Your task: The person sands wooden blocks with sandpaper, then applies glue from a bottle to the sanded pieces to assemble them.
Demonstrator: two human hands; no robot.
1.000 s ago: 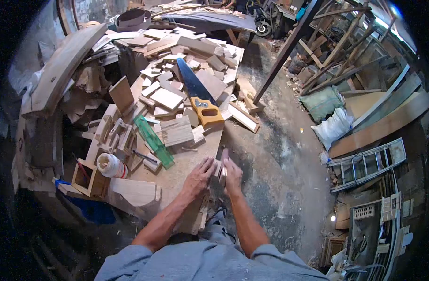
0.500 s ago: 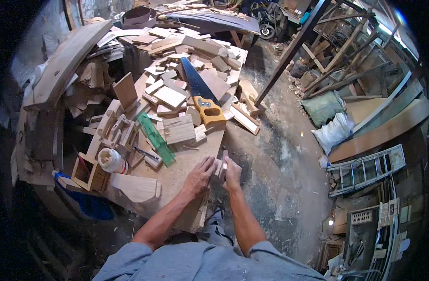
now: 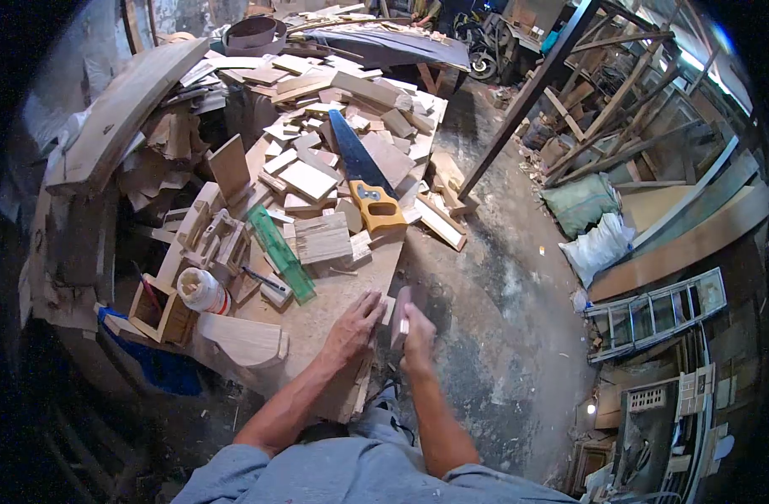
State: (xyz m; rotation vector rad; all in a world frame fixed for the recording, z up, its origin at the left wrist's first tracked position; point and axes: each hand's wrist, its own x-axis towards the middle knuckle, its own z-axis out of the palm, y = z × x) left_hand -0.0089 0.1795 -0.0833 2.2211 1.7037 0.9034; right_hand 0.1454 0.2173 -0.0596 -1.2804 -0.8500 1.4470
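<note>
My left hand presses a small pale wood piece at the right edge of the workbench, its fingers bent over it. Just right of it, beyond the edge, my right hand is wrapped round a flat sanding block, which is blurred and held upright close to the wood piece. A handsaw with a yellow handle lies on the wood offcuts. Left of my hands are a green plastic piece, a dark pen and a curved wood piece.
A white jar and a wooden box stand at the bench's left side. A dark post rises at the right. Sacks and a metal ladder lie along the right side of the floor. A motorbike is at the back.
My right hand and the block have moved slightly down and apart from the wood piece. My left hand stays on the piece, and the whole view has shifted a little.
</note>
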